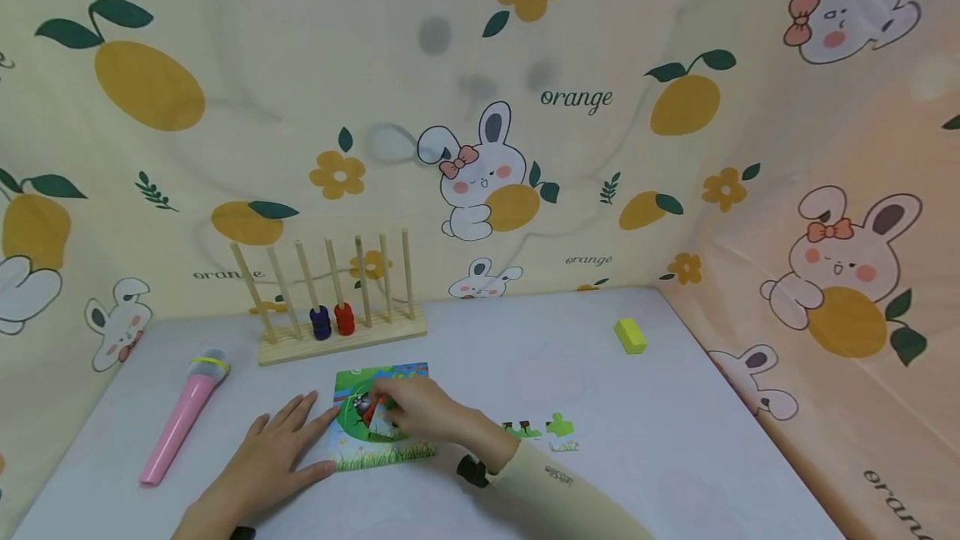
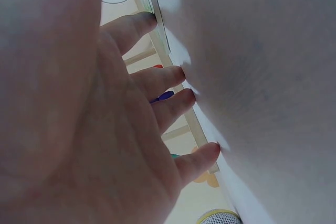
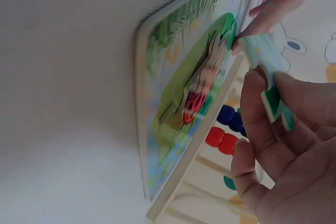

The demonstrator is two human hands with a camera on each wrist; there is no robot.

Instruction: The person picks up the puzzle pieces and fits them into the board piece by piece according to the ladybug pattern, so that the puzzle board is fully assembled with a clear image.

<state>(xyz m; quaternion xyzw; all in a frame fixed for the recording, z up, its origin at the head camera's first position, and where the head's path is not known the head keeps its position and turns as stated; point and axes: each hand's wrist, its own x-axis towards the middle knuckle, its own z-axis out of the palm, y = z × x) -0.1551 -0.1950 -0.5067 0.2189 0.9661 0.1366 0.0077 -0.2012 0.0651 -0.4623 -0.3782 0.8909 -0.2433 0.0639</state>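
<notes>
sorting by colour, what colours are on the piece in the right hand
The puzzle piece: pale blue and green, clearest in the right wrist view.

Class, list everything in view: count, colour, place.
table: 1, white, foreground
puzzle board: 1, multicoloured, table middle
held piece: 1, blue and green, over board
loose pieces: 2+, mostly green, right of board
peg rack: 1, wooden, behind board
bead stacks: 2, blue and red, on rack
toy microphone: 1, pink, table left
block: 1, yellow, table right
backdrop: 1, cream, printed, behind table
wrist gear: 2, black, wrists
left hand: 1, at board's left edge
right hand: 1, holding piece
sleeve: 1, cream, right arm
</notes>
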